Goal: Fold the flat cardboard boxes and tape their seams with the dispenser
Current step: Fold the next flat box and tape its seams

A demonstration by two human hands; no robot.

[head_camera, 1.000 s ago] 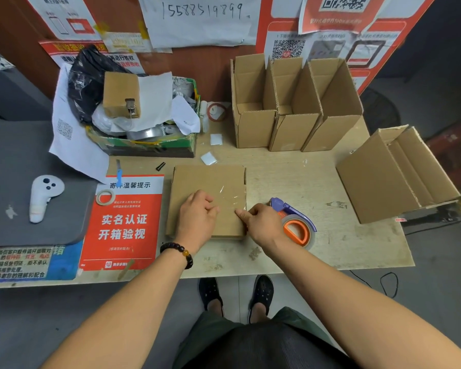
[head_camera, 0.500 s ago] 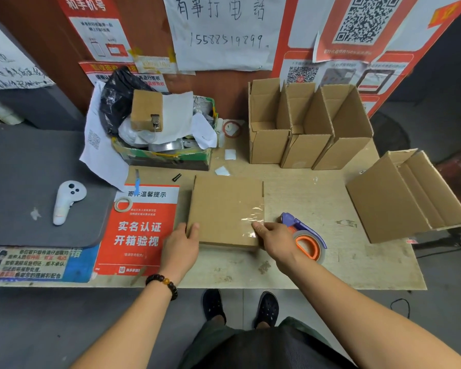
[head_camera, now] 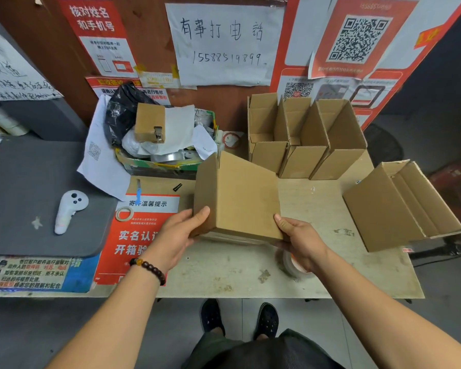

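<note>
A brown cardboard box (head_camera: 240,195) is lifted off the table and tipped up between my hands. My left hand (head_camera: 179,233) grips its lower left corner, thumb on the side face. My right hand (head_camera: 301,241) holds the lower right corner, thumb on the top face. The tape dispenser (head_camera: 290,262), with its roll of clear tape, lies on the table under my right wrist and is mostly hidden. Three folded open boxes (head_camera: 304,139) stand in a row at the back. Another open box (head_camera: 399,206) lies on its side at the right edge.
The wooden table (head_camera: 224,272) carries a red notice sheet (head_camera: 133,235) with a small tape roll (head_camera: 124,213) on it. A cluttered bin of bags and paper (head_camera: 157,139) stands at the back left. A white controller (head_camera: 68,210) rests on the grey pad (head_camera: 24,195).
The taped box lay flat on the table with my hands moving to its near corners. Now both hands have raised it and tilted it up. My right hand has left the dispenser.
</note>
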